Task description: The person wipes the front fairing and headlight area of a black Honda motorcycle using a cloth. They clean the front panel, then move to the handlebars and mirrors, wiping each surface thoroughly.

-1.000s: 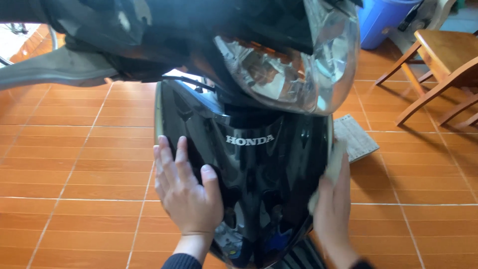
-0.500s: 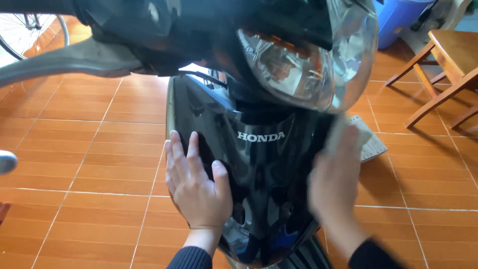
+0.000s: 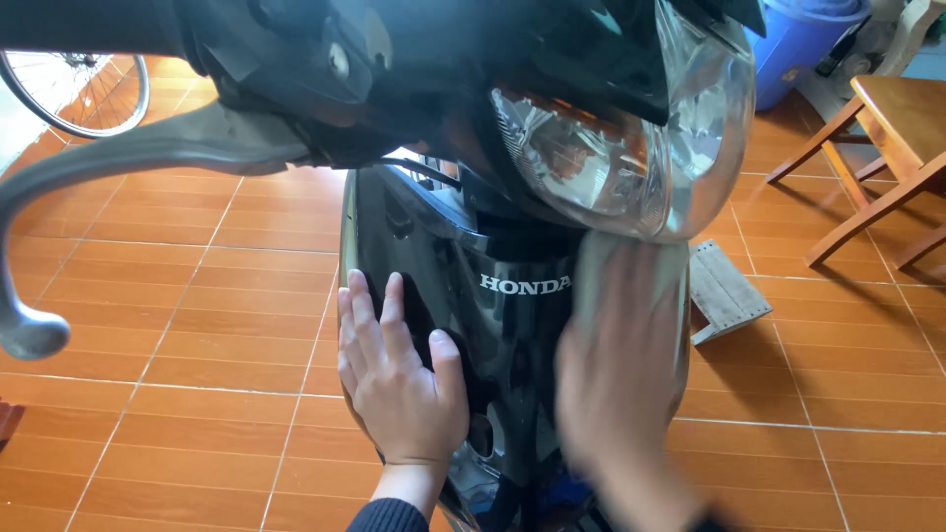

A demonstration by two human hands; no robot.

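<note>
I look down over a motorbike's front. Its glossy black front cover panel [image 3: 493, 256] runs down the middle of the view, under a clear headlight [image 3: 611, 148]. My left hand [image 3: 399, 379] lies flat on the panel's left side, fingers spread and pointing up. My right hand [image 3: 621, 365] is blurred with motion, open-palmed over the panel's right edge just below the headlight. Neither hand holds anything.
A grey brake lever [image 3: 118, 187] juts across the upper left from the handlebar. A bicycle wheel [image 3: 74, 94] stands far left, a wooden chair [image 3: 887, 148] and blue bin [image 3: 798, 34] at the upper right, a small wooden step [image 3: 724, 291] on the orange tiled floor.
My right hand has risen from the panel's lower right edge to just under the headlight. The left hand stays flat on the panel. My view has shifted left.
</note>
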